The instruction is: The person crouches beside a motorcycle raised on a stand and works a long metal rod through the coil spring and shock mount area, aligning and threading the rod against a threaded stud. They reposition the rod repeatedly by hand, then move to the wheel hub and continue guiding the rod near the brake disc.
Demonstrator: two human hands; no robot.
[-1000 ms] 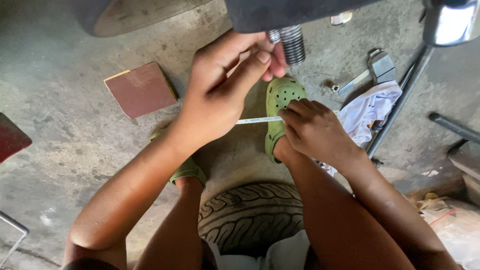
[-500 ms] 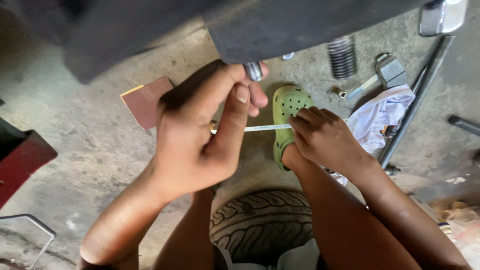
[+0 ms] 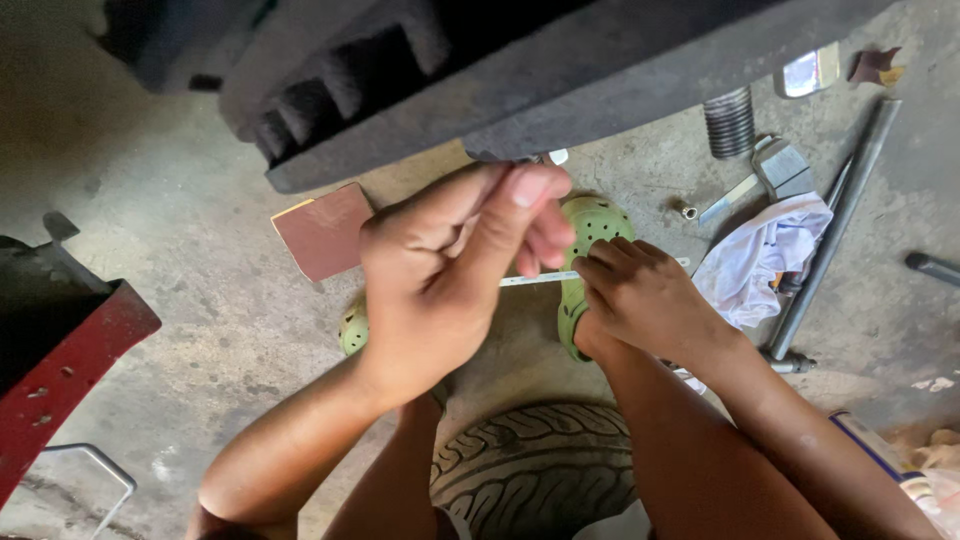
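A stained concrete floor (image 3: 200, 300) carries, from left to right, a red metal frame (image 3: 60, 370), a reddish-brown square sheet (image 3: 322, 230), green clogs (image 3: 590, 225) on the person's feet, a tyre (image 3: 535, 470), a white rag (image 3: 760, 265) and a long metal bar (image 3: 835, 225). The left hand (image 3: 450, 270) is curled with fingertips pinched together, the right hand (image 3: 645, 295) closed around a thin white strip (image 3: 540, 279) stretched between them. A dark, blurred vehicle part (image 3: 500, 70) hides the top; what the left fingertips grip is unclear.
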